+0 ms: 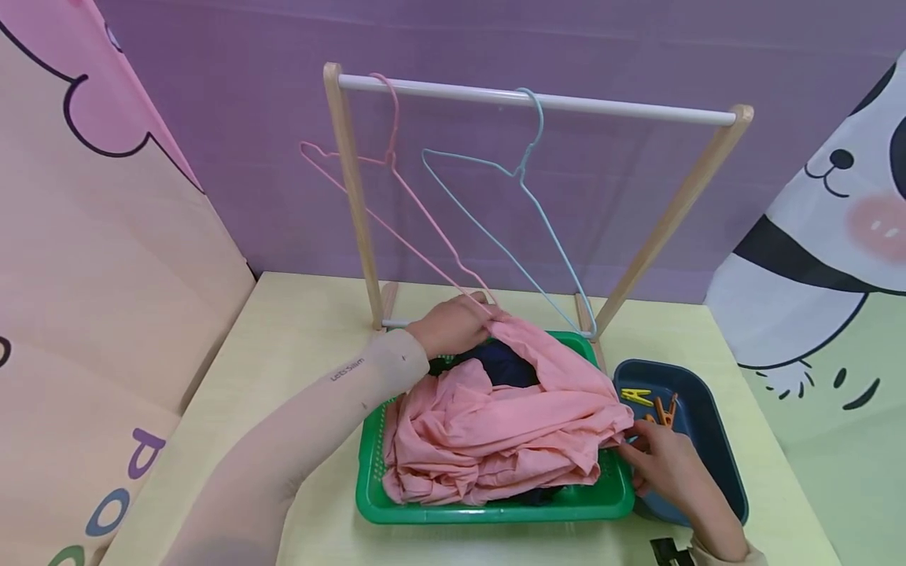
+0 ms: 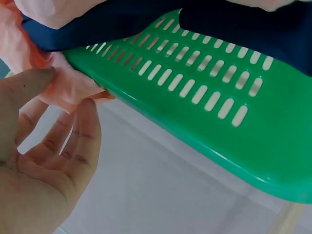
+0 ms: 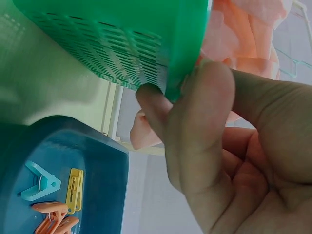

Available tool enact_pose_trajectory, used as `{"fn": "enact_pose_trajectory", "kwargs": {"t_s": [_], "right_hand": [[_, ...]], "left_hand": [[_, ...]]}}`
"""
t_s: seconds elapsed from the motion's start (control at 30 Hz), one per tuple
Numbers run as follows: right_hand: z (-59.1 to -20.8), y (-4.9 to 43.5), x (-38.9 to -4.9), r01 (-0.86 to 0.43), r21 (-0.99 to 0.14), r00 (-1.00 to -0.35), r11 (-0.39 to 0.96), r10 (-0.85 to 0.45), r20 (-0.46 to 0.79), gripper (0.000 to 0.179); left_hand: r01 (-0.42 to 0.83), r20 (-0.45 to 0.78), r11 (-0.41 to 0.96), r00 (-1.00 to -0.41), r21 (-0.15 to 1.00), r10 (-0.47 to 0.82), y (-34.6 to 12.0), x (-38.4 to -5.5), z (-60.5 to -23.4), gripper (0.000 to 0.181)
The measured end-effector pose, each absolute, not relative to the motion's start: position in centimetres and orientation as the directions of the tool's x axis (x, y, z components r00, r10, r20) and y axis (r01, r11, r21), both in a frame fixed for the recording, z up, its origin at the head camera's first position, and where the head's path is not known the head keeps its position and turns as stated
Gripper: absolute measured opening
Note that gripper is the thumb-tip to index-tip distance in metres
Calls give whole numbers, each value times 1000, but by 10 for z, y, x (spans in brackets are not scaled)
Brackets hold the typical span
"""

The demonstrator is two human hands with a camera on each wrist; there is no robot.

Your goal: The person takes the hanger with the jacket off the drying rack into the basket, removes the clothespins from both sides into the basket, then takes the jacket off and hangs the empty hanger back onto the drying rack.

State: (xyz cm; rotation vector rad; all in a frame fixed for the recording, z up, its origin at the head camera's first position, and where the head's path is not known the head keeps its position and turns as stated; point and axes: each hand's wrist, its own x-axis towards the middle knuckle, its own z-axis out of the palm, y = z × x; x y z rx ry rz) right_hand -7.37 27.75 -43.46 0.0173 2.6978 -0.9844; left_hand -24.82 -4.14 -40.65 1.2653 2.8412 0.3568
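Note:
A crumpled pink garment (image 1: 488,424) fills most of a green plastic basket (image 1: 488,515); its exact kind is hidden by the folds. At the basket's back edge my left hand (image 1: 453,324) pinches one part of the garment, seen also between thumb and fingers in the left wrist view. My right hand (image 1: 668,464) holds another part of it by the right rim, finger and thumb together. Between the hands the fabric is drawn into a slanting fold. Dark navy cloth (image 1: 506,365) shows under the pink one.
Behind the basket stands a wooden rack with a white rod (image 1: 481,94), carrying a pink hanger (image 1: 425,212) and a light blue hanger (image 1: 552,228). To the right, a dark blue tub (image 1: 715,440) holds clothespins (image 3: 73,190) in yellow, orange and light blue.

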Motion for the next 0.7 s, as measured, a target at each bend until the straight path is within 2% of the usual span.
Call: {"fn": "enact_pose_trajectory", "kwargs": {"t_s": [0.13, 0.43, 0.57, 0.7], "right_hand": [[-434, 276, -75, 104, -631, -964, 769, -80, -255, 20], [-431, 277, -76, 126, -606, -959, 786, -60, -277, 19], [-432, 277, -76, 122, -607, -959, 786, -65, -276, 19], [-433, 277, -77, 117, -598, -959, 793, -67, -277, 20]], "left_hand": [[728, 85, 663, -682, 178, 726, -41, -241, -406, 11], [769, 95, 601, -630, 217, 771, -60, -190, -384, 12], [759, 42, 608, -633, 234, 773, -71, -164, -370, 12], [741, -41, 612, -627, 277, 778, -82, -144, -363, 3]]}}
